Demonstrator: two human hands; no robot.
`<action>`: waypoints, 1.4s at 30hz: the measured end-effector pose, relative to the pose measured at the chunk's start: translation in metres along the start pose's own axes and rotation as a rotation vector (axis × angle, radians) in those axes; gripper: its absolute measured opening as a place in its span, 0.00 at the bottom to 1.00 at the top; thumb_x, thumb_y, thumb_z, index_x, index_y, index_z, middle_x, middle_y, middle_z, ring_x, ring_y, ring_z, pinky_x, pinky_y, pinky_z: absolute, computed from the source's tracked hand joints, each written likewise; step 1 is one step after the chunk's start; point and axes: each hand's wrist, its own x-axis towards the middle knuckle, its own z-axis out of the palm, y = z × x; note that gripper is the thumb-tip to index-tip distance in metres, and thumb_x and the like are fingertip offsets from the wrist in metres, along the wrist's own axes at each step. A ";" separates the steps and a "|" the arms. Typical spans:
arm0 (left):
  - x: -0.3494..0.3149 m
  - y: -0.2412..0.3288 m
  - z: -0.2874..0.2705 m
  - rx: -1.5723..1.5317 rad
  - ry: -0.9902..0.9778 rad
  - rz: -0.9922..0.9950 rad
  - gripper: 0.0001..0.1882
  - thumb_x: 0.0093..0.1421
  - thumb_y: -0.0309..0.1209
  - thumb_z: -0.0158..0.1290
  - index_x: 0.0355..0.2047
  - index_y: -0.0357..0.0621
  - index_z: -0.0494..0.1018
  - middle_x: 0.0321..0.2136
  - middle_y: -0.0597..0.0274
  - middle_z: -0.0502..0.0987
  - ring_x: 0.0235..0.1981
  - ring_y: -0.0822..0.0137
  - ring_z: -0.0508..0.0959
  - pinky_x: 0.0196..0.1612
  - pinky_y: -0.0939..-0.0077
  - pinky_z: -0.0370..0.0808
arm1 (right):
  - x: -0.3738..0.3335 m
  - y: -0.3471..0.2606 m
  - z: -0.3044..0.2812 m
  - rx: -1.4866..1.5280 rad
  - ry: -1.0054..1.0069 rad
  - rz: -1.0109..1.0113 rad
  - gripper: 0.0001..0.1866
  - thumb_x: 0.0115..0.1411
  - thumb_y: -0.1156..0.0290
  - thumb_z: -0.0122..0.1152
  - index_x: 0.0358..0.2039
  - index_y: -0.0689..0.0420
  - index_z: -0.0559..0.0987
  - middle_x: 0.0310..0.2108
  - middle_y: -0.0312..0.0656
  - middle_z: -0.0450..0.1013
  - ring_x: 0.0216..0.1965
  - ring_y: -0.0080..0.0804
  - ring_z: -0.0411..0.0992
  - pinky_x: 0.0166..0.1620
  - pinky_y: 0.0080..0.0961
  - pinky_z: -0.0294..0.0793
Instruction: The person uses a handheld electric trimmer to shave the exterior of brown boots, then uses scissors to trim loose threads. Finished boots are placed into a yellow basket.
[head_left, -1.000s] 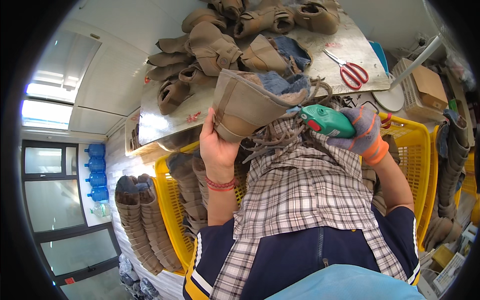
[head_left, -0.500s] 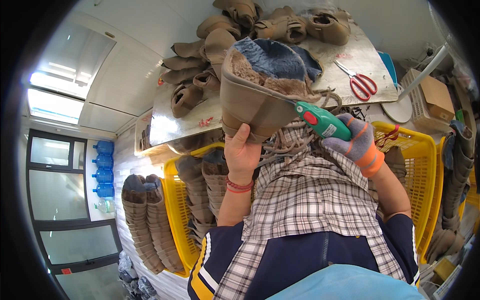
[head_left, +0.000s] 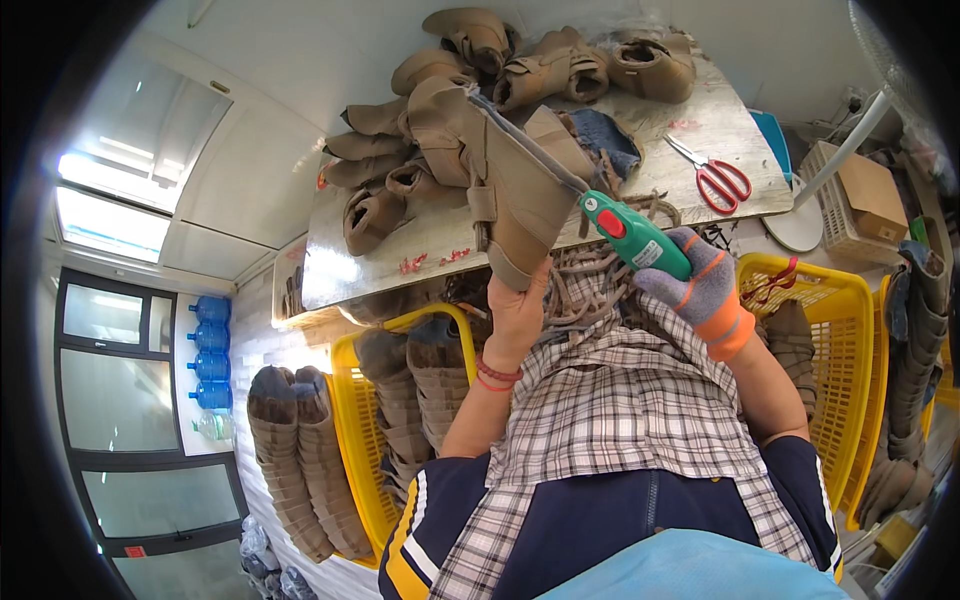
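Observation:
A brown shoe upper [head_left: 520, 190] with a strap is tilted over the near edge of the table, its side turned toward me. My bare left hand [head_left: 517, 315] grips its lower end from below, fingers closed on it. My right hand [head_left: 705, 285], in a grey and orange glove, is closed around a green electric hand tool [head_left: 640, 240] with a red button. The tool's tip meets the right edge of the upper; its blade is too small to make out. Below the tool, a tangle of brown trimmed strips [head_left: 585, 290] hangs over my checked apron [head_left: 620, 400].
More brown uppers [head_left: 375, 215] lie on the worktable [head_left: 340, 260], with red-handled scissors [head_left: 715, 175] on its right. Yellow baskets [head_left: 350, 440] [head_left: 850, 350] flank me, the left one with stacked uppers. Another stack [head_left: 300, 460] stands left of it. A fan pole [head_left: 850, 150] rises at right.
The upper has been turned from showing its fluffy inside to showing its outer side edge-on. My left hand has moved right and down with it; the tool stays near the edge.

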 end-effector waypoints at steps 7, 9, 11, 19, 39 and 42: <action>0.008 -0.012 -0.002 0.770 -0.059 0.446 0.16 0.52 0.19 0.52 0.43 0.36 0.75 0.46 0.47 0.73 0.50 0.45 0.70 0.56 0.54 0.62 | 0.003 0.005 -0.003 -0.029 0.048 0.031 0.24 0.47 0.53 0.71 0.34 0.61 0.77 0.21 0.40 0.74 0.22 0.21 0.71 0.27 0.21 0.71; 0.005 -0.018 0.001 0.809 -0.071 0.448 0.19 0.49 0.20 0.52 0.43 0.37 0.75 0.48 0.46 0.72 0.53 0.42 0.67 0.57 0.48 0.60 | 0.004 0.004 -0.004 -0.006 0.047 0.084 0.23 0.48 0.54 0.71 0.34 0.61 0.77 0.20 0.39 0.74 0.22 0.19 0.69 0.26 0.20 0.70; 0.002 -0.022 0.003 0.854 -0.117 0.466 0.22 0.46 0.20 0.52 0.45 0.38 0.75 0.50 0.46 0.70 0.54 0.41 0.66 0.57 0.45 0.59 | 0.004 0.001 -0.006 0.047 0.043 0.164 0.22 0.49 0.54 0.70 0.33 0.61 0.77 0.20 0.37 0.72 0.21 0.18 0.67 0.26 0.19 0.68; -0.010 -0.023 0.008 0.781 -0.283 0.481 0.22 0.46 0.19 0.52 0.45 0.38 0.75 0.48 0.45 0.72 0.53 0.40 0.67 0.57 0.48 0.60 | 0.007 0.002 -0.017 0.233 0.068 0.231 0.22 0.52 0.54 0.68 0.33 0.61 0.78 0.19 0.31 0.70 0.20 0.14 0.65 0.24 0.15 0.65; -0.011 -0.018 -0.125 -1.015 0.179 -0.369 0.16 0.62 0.37 0.51 0.46 0.41 0.71 0.41 0.61 0.72 0.44 0.62 0.69 0.54 0.63 0.64 | -0.042 0.120 0.061 -0.785 -0.791 0.204 0.35 0.47 0.32 0.58 0.34 0.56 0.75 0.24 0.45 0.76 0.27 0.44 0.76 0.33 0.35 0.75; -0.018 -0.041 -0.139 -1.034 0.020 -0.293 0.16 0.63 0.36 0.50 0.48 0.41 0.71 0.44 0.60 0.74 0.48 0.61 0.70 0.56 0.61 0.65 | -0.035 0.126 0.063 -0.749 -0.886 0.088 0.34 0.47 0.34 0.59 0.37 0.56 0.75 0.31 0.44 0.76 0.34 0.42 0.76 0.38 0.37 0.74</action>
